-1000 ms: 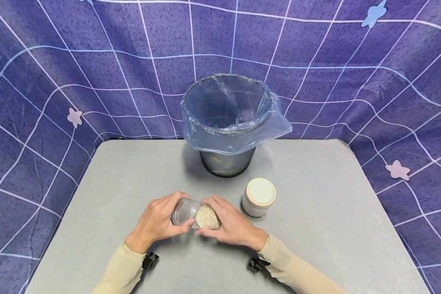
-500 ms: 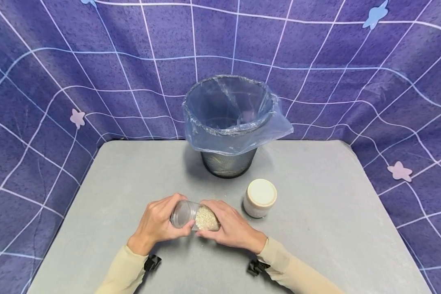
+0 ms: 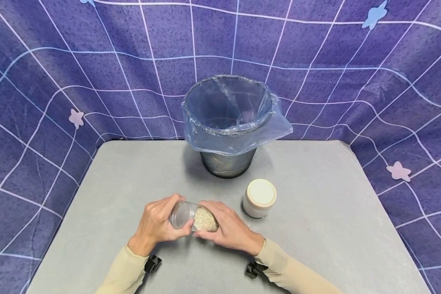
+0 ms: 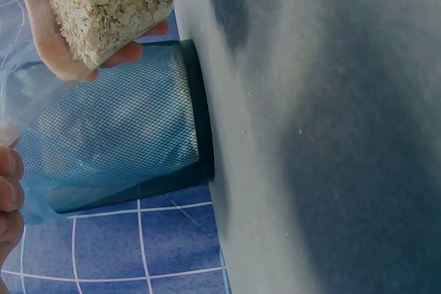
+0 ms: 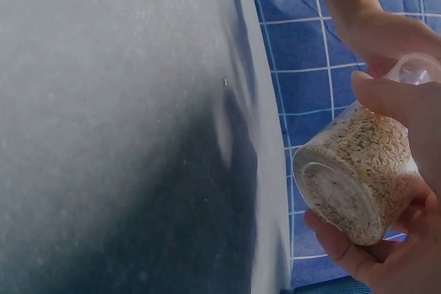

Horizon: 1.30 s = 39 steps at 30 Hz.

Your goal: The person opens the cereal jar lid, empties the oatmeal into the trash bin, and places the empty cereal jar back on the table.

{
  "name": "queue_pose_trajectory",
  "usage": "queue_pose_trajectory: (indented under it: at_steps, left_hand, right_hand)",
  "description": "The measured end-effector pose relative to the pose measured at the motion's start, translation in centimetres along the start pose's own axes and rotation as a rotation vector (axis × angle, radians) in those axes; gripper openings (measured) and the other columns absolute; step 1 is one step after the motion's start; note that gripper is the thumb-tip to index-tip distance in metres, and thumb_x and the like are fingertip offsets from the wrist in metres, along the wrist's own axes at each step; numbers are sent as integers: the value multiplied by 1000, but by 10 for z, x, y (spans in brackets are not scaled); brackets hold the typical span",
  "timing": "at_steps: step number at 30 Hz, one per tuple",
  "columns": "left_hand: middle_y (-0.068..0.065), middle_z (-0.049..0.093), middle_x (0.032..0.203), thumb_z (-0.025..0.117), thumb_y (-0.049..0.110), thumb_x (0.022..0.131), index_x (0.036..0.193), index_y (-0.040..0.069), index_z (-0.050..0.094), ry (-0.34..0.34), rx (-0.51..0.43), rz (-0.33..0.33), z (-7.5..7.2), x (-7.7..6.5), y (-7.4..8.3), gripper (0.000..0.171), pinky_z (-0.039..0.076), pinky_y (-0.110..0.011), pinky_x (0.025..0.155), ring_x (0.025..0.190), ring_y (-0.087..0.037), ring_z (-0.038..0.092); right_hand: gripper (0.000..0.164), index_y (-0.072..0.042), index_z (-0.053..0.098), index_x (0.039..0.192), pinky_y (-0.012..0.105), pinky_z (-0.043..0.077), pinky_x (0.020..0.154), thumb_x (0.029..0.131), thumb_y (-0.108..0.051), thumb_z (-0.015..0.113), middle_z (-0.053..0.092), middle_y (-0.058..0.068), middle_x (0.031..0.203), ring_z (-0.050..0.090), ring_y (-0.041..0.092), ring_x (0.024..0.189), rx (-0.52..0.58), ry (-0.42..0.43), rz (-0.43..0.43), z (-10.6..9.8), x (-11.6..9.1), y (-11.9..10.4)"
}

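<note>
Clear jar (image 3: 182,214), part-filled with oat flakes (image 3: 205,219): tilted above the desk (image 3: 327,245). Left grip (image 3: 157,222): curled round the unfilled end. Right grip (image 3: 231,226): curled round the oat end, presumably taking the weight. Lined mesh bin (image 3: 228,164), white-topped container (image 3: 259,199): set beyond, apparently leaving working room.

no text, label, brand, number or sign can be read in the head view; none in either wrist view
</note>
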<state>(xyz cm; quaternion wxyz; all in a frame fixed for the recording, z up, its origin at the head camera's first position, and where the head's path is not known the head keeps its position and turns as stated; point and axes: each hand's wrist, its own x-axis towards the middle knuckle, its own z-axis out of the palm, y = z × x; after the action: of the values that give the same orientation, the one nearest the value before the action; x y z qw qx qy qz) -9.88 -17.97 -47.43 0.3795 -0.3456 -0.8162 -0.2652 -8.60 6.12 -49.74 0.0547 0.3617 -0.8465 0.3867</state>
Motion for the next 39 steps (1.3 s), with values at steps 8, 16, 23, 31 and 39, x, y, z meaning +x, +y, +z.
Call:
queue_pose_trajectory:
  at_steps: [8,16,23,31,39]
  left_hand:
    - [4,65,67,55,62,97,93,8,66,13,27,-15,1,1,3,55,46,-27,41,48,-9,54]
    - [5,63,64,54,61,97,91,9,65,4,47,-73,2,0,7,53,45,-25,40,46,-8,53]
    - [6,62,63,53,62,98,90,11,64,-1,76,-126,3,1,9,53,44,-27,39,45,-9,52]
    - [5,62,64,57,56,94,91,13,63,-30,100,-190,3,2,12,43,43,-30,39,46,-10,52]
    - [3,62,68,55,59,99,102,9,66,-91,47,-184,-1,1,7,51,44,-32,41,50,-9,50]
  right_hand:
    - [73,-8,59,147,40,55,105,89,-44,87,67,6,142,65,22,129,-9,25,10,2,-1,0]
    - [74,-9,58,147,37,58,97,88,-43,88,68,7,138,66,20,122,-6,31,24,4,-2,1]
    - [72,-8,59,144,35,58,95,88,-42,87,70,6,132,68,18,115,-44,82,6,9,-1,2]
    - [68,-7,60,140,32,58,94,87,-40,88,71,6,126,69,18,110,-69,144,-40,16,1,5]
    - [66,-4,63,127,32,55,86,72,-31,88,69,3,112,64,17,97,-85,169,-47,15,12,7]
